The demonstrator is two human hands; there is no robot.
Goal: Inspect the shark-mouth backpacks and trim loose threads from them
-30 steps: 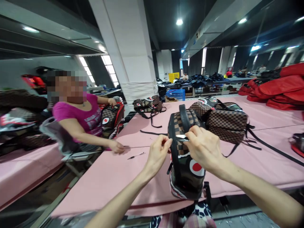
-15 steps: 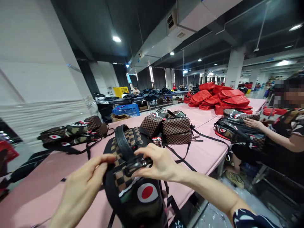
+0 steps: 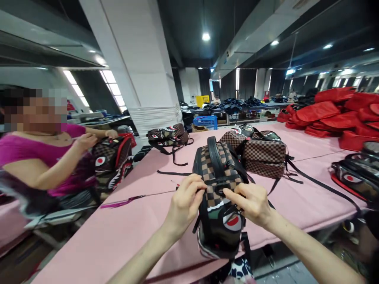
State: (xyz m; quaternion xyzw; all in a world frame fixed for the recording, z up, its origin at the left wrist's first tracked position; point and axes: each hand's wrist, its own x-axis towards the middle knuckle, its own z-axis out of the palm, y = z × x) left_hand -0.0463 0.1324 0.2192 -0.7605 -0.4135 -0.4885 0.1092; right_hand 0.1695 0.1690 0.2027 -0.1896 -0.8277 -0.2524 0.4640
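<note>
Both hands busy at the upright backpack

The left hand (image 3: 185, 203) has a narrow grip, fingertips pinched at the checkered backpack's (image 3: 218, 232) left side, apparently to steady it; whether they catch fabric or thread, I can't tell. The right hand's (image 3: 253, 201) grip is closed around a small dark tool (image 3: 233, 213), its index finger pointing at the bag's front, probably to guide the work.

The backpack stands at the tabletop's (image 3: 133, 234) near edge, handle (image 3: 215, 159) up, likely so both arms reach it easily. Just behind lie more checkered bags (image 3: 263, 156); a camouflage bag (image 3: 168, 136) sits near the far left corner, red bags (image 3: 328, 110) heap along the far right. Past the left edge, a co-worker (image 3: 68, 165) handles another bag (image 3: 106, 157).
</note>
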